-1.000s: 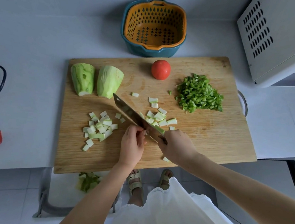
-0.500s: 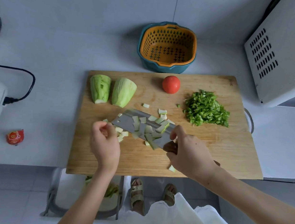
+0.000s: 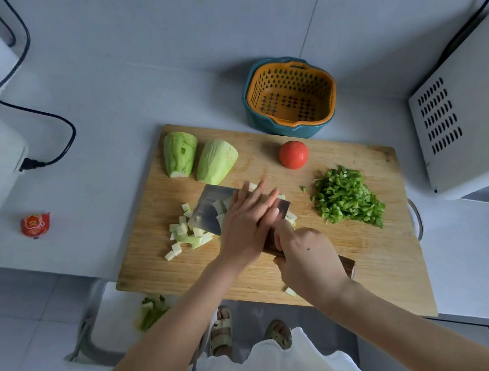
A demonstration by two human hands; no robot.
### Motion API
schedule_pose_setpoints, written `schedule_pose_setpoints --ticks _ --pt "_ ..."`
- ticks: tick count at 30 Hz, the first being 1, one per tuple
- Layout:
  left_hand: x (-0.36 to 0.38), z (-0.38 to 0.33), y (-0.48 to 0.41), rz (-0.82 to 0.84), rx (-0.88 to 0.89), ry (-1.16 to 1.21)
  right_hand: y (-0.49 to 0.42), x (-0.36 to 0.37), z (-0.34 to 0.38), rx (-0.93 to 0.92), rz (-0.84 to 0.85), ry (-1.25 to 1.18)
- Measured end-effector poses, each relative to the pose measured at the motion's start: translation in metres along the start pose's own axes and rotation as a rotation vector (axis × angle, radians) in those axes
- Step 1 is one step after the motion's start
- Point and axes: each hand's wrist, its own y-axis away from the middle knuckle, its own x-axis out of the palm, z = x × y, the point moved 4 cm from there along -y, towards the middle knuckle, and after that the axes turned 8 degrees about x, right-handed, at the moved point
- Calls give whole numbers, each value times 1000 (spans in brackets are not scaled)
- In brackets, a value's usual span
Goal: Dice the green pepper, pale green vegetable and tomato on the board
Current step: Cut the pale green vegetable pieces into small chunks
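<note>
My cleaver (image 3: 210, 209), carrying pale green dice (image 3: 219, 206), mid-board.
My right hand (image 3: 308, 254) grips the wooden handle. My left hand (image 3: 249, 223) lies flat, fingers straight, over the blade, perhaps touching the dice. Loose cubes (image 3: 185, 235) sit by the blade's left end. Two uncut halves (image 3: 179, 158) lie at the cutting board's (image 3: 377, 269) far-left corner, the tomato (image 3: 293, 154) by its far edge, and the diced green pepper (image 3: 349, 198) toward its right edge.

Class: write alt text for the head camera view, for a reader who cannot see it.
A person's right hand grips a cleaver, blade flat over a wooden board, while the straight-fingered left hand rests on pale green dice piled on it. Farther back lie two uncut pale green vegetable pieces, a whole tomato and diced green pepper.
</note>
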Motion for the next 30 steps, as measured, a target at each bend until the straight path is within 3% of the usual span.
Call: schedule_pose_setpoints --ticks 3,6,15,21,26,30 --pt "-3 15 -6 -58 -100 88 1 1 2 -16 -19 28" --pt "-7 20 -6 -98 -143 123 2 3 3 40 82 45" --pt "-29 86 7 -75 -204 -159 2 -13 -15 166 62 54" --pt "-41 69 1 -318 -164 -147 0 -17 -17 182 36 81" --pt "-13 12 -6 -189 18 -128 1 -14 -13 155 31 69" --pt "-17 51 0 -148 -78 -182 10 -21 -24 195 40 65"
